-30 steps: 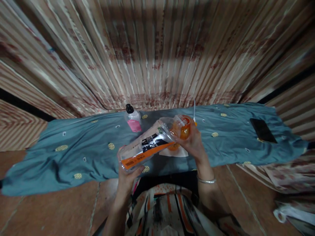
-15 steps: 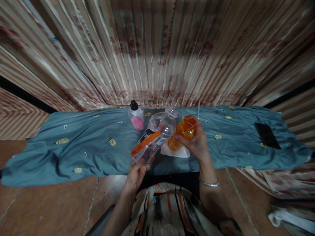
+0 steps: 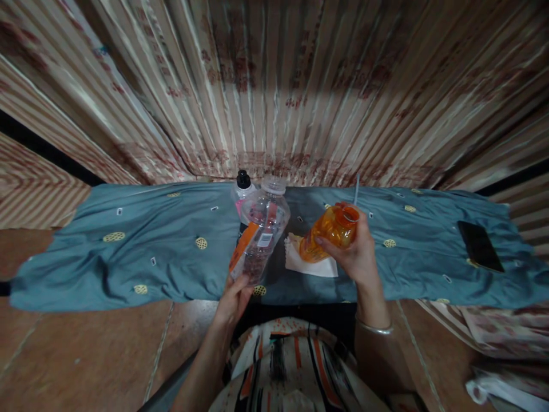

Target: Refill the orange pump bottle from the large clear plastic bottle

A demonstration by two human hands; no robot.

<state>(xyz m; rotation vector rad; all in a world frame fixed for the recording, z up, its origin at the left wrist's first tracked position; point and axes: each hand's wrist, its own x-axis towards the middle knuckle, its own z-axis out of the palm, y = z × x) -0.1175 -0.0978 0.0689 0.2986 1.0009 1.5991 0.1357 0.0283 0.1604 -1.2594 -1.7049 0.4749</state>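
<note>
A large clear bottle [image 3: 268,220] with an orange label stands tilted in my left hand [image 3: 235,298], whose fingers are closed round its lower end. My right hand [image 3: 354,249] is wrapped round the upper part of an orange see-through bottle [image 3: 330,229], its open mouth tipped up to the right. The base of the orange bottle is over a white napkin [image 3: 306,263]. Behind the clear bottle, a bottle with a black cap [image 3: 243,179] and a pink label is partly hidden.
A teal cloth with yellow prints [image 3: 163,252] covers the table. A black phone [image 3: 479,246] lies at the right. A thin pale stick [image 3: 357,189] shows behind my right hand. Striped curtains [image 3: 274,86] hang behind the table.
The clear bottle has swung more upright and moved left, away from the orange bottle. More of the napkin shows between them. The orange bottle has shifted slightly right with my right hand.
</note>
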